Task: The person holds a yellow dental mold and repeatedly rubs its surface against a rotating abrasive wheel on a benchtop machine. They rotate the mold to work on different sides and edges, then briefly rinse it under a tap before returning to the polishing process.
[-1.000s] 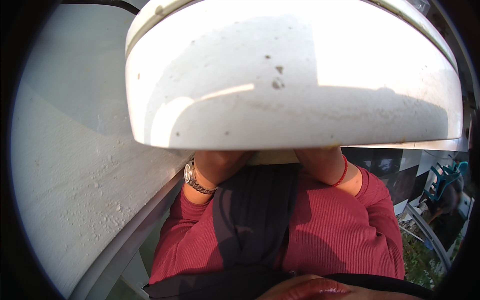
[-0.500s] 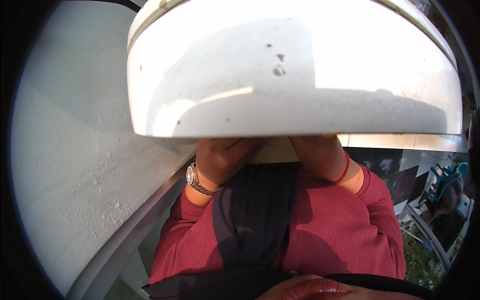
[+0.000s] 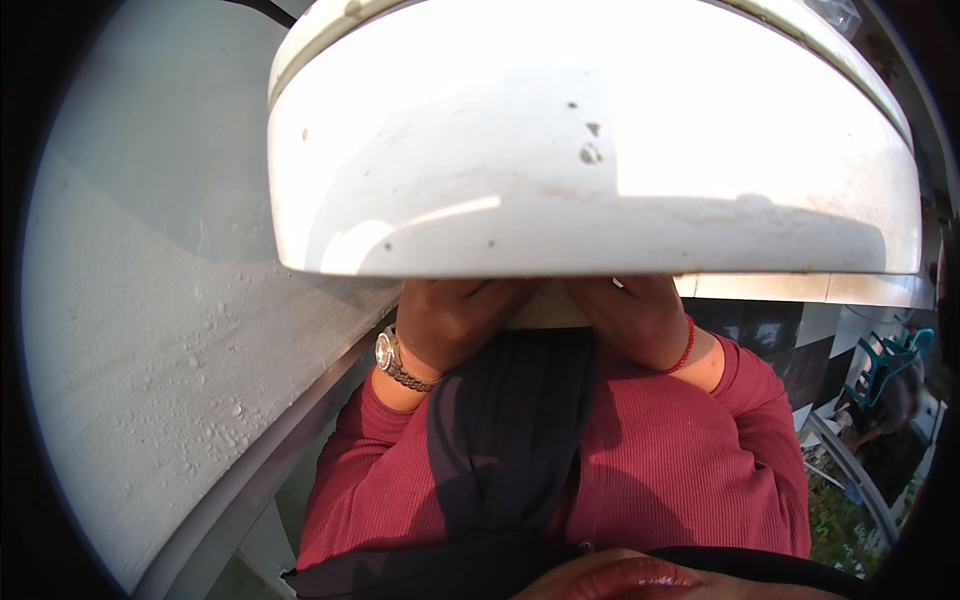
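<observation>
A large white, smooth, curved body point(image 3: 450, 130) with a grooved rim and a few dark chips fills the upper middle of the view; its exact kind does not show. Just under its lower edge is my left hand point(image 3: 452, 318), with a watch and a braided bracelet at the wrist. My right hand point(image 3: 640, 318), a red band at its wrist, is beside it, angled inward. The white edge covers the fingers of both hands. Whatever they touch or hold is hidden. A pale surface point(image 3: 548, 308) shows between the hands.
A white slab point(image 3: 150, 300) dotted with water drops runs along the left, with a dark cable point(image 3: 265, 10) at its far end. A pale tiled ledge point(image 3: 770, 286) lies behind my right arm. Lower right are teal chair-like frames point(image 3: 888, 362), a metal rail point(image 3: 850, 465) and grass point(image 3: 840, 520).
The white body's chips and left edge appear a little farther right and lower. My right hand has shifted slightly inward, and a small bright gap shows by it. My left hand has barely moved.
</observation>
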`<action>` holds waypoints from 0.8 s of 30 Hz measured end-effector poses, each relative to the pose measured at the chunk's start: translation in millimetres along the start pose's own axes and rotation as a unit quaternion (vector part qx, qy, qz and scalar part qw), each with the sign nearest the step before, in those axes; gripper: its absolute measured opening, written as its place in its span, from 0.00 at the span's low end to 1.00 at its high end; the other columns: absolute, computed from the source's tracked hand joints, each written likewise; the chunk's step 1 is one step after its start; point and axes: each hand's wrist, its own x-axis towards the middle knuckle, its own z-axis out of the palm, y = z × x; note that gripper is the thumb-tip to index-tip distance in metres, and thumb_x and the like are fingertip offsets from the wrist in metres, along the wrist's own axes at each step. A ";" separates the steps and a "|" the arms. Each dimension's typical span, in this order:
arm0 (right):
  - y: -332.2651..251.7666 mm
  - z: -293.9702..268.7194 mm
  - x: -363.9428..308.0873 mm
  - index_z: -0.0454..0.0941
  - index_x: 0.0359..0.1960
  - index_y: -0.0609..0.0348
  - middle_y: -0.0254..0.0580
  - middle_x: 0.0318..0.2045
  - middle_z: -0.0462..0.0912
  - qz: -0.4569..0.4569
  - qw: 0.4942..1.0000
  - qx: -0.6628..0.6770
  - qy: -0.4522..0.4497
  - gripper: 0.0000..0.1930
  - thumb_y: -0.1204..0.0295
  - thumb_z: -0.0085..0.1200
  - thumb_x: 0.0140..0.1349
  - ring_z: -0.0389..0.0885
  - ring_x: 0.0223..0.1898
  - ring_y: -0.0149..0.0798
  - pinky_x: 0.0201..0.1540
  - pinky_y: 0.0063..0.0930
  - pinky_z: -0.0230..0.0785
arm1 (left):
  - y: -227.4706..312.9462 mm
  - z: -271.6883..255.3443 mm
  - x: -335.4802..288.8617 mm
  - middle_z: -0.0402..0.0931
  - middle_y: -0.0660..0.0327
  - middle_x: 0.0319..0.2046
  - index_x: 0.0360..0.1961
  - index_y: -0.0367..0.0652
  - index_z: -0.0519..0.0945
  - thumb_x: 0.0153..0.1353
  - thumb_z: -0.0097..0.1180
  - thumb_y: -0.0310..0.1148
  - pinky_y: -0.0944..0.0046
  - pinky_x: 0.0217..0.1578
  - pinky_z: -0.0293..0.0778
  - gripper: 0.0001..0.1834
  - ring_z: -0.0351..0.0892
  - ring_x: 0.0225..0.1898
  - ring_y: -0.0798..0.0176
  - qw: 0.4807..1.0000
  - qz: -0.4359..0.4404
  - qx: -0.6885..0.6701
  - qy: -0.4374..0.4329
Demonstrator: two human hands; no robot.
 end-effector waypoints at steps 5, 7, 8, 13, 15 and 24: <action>-0.3 5.9 -0.2 0.82 0.37 0.57 0.37 0.37 0.80 0.005 0.999 0.019 0.041 0.13 0.80 0.57 0.47 0.80 0.37 0.41 0.38 0.31 0.76 | -1.7 -1.9 0.1 0.82 0.59 0.25 0.27 0.42 0.86 0.41 0.69 0.25 0.60 0.30 0.77 0.08 0.82 0.28 0.56 1.000 -0.002 -0.001 -0.003; -0.7 6.9 1.0 0.82 0.36 0.58 0.37 0.37 0.80 0.007 0.998 0.030 0.050 0.13 0.81 0.57 0.46 0.81 0.37 0.42 0.37 0.31 0.76 | -2.4 0.8 -5.0 0.82 0.58 0.26 0.27 0.42 0.85 0.41 0.69 0.25 0.60 0.31 0.78 0.09 0.83 0.29 0.56 1.000 -0.007 0.017 0.001; -1.2 7.5 1.5 0.82 0.35 0.58 0.37 0.36 0.80 0.008 0.998 0.036 0.054 0.13 0.81 0.57 0.46 0.81 0.38 0.42 0.37 0.31 0.76 | -2.4 1.4 -6.5 0.82 0.57 0.26 0.27 0.41 0.85 0.41 0.69 0.24 0.59 0.31 0.78 0.09 0.83 0.29 0.55 1.000 -0.010 0.026 0.002; -4.1 12.0 -2.0 0.82 0.34 0.59 0.38 0.36 0.80 -0.007 0.995 -0.077 0.062 0.12 0.82 0.57 0.45 0.81 0.37 0.42 0.36 0.31 0.76 | -0.4 1.9 -7.5 0.82 0.56 0.26 0.27 0.40 0.85 0.40 0.70 0.24 0.60 0.32 0.78 0.09 0.83 0.29 0.55 0.998 -0.006 0.067 0.005; -4.8 11.2 -1.5 0.82 0.34 0.59 0.39 0.36 0.81 -0.003 0.996 -0.072 0.060 0.13 0.82 0.56 0.45 0.81 0.37 0.42 0.36 0.31 0.76 | 0.0 1.9 -8.2 0.82 0.56 0.26 0.27 0.40 0.85 0.40 0.70 0.25 0.60 0.32 0.79 0.09 0.83 0.29 0.55 0.998 -0.010 0.062 0.005; -7.7 7.3 -0.5 0.82 0.37 0.61 0.43 0.37 0.81 0.016 0.998 -0.018 0.060 0.13 0.82 0.56 0.48 0.81 0.39 0.45 0.39 0.33 0.75 | 2.1 3.2 -4.6 0.82 0.59 0.26 0.27 0.40 0.85 0.40 0.71 0.25 0.61 0.32 0.78 0.09 0.83 0.29 0.57 0.998 -0.009 0.057 0.014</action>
